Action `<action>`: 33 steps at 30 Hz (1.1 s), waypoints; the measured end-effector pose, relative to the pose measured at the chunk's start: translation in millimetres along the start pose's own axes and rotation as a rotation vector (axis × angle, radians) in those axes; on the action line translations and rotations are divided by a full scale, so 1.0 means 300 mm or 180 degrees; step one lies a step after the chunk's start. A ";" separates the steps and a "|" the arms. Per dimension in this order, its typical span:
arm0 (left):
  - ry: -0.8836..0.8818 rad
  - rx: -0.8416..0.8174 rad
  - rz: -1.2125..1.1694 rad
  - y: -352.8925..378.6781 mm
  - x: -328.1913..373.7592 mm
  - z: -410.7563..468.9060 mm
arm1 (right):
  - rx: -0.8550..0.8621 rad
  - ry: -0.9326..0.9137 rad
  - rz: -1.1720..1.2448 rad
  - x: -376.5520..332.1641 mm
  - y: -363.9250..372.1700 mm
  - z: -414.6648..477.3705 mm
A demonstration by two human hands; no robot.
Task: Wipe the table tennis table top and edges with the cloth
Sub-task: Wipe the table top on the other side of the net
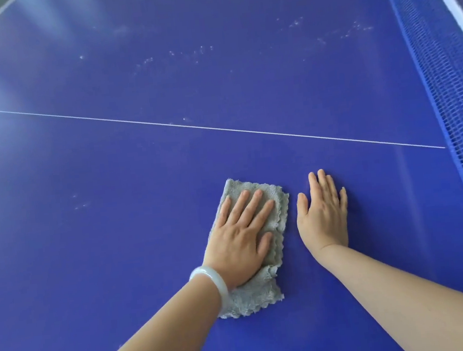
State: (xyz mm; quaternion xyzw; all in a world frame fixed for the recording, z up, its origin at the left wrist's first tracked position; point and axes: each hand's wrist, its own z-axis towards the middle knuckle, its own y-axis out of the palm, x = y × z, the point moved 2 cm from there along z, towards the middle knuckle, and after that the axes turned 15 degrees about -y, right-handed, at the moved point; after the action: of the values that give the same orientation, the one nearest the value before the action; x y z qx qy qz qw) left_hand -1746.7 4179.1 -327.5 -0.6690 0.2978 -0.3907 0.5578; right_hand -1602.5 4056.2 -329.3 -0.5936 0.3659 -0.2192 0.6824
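While left hand [239, 239] presses cloth [253, 295], fingers straight, right hand [323, 211] likewise flat beside it, both short of centre line [220, 129], dust specks [184, 54] lie beyond it; edges likely undone.

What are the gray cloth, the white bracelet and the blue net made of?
The cloth looks like soft microfiber: fuzzy pile and wavy edges. The bracelet looks like jade or glass, hard to tell: smooth, milky, glossy. The net looks like synthetic cord mesh with white tape on top.
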 end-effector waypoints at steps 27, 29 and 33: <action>-0.0518 -0.0047 -0.0056 0.043 0.074 -0.420 | -0.0214 -0.0514 -0.0007 -0.087 -0.033 -0.678; -0.0510 -0.0058 -0.0043 0.046 0.076 -0.420 | -0.0261 -0.0466 -0.0132 -0.085 -0.009 -0.718; -0.0016 -0.0047 0.0223 0.015 -0.009 -0.387 | -0.0266 -0.0490 -0.0194 -0.080 -0.001 -0.709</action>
State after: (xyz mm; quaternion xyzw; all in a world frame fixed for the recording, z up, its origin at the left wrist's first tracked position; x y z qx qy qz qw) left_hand -1847.1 4120.8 -323.8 -0.6633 0.3225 -0.3670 0.5669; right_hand -1779.5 3935.6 -329.1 -0.6475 0.3030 -0.1782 0.6761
